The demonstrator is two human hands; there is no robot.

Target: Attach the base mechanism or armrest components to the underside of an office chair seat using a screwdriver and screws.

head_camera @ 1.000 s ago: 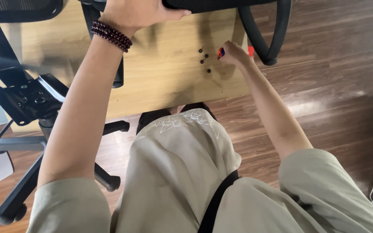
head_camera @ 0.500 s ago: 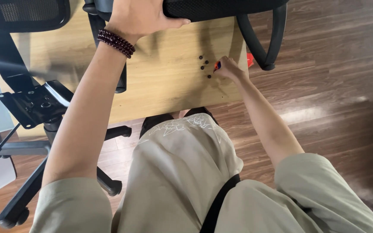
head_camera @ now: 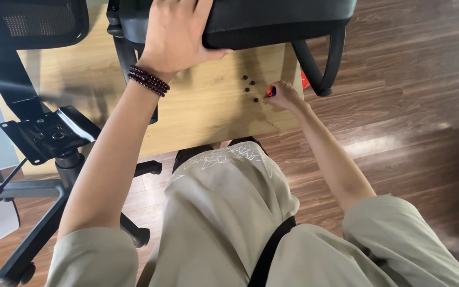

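- The left hand (head_camera: pixel 179 33) lies flat and spread on the black mesh chair seat (head_camera: pixel 277 21), palm down, fingers open across its near edge; it presses on the seat rather than closing round anything. A string of dark red beads (head_camera: pixel 149 81) circles its wrist.
- The right hand (head_camera: pixel 284 96) reaches down to the wooden board (head_camera: pixel 208 114) on the floor, its fingers curled together around a small orange-handled tool (head_camera: pixel 271 91). Only the tip of the handle shows between the fingers, so the kind of tool cannot be told.
- The black screws (head_camera: pixel 249 85) lie loose on the board just to the left of the right hand's fingertips, in a small scatter, close to the hand but not touching it.
- The seat rests on the far part of the board, with its black armrest (head_camera: pixel 314 69) curving down just beyond the right hand.
- The chair base (head_camera: pixel 54 159), with its metal mounting plate on top and its castor legs, stands at the left, well apart from the right hand.
- The board lies on a dark wood floor (head_camera: pixel 399 106).
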